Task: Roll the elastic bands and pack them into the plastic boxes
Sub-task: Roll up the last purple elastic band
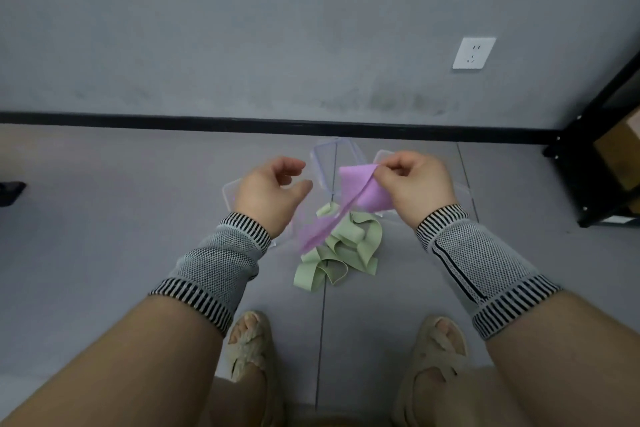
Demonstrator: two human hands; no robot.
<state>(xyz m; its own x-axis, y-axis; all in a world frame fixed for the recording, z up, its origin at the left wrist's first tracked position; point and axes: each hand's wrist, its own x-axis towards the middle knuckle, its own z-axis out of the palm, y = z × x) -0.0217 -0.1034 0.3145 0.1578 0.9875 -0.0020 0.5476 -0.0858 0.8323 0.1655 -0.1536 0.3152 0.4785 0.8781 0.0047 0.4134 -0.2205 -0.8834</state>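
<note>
One soft purple stretchy band is pinched at its top end by the right hand, while the left hand is held loose and holds nothing just beside it. Below the hanging band, a messy heap of pale green stretchy bands is seen on the grey floor, with clear plastic boxes near it. No band looks rolled or packed yet, so nearly all the work seems left.

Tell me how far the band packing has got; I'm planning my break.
Nothing looks packed: the plastic boxes appear empty. In hand: the right hand pinches the purple band, unrolled and dangling; the left hand is open. Left: the green bands lie loose on the floor.
</note>
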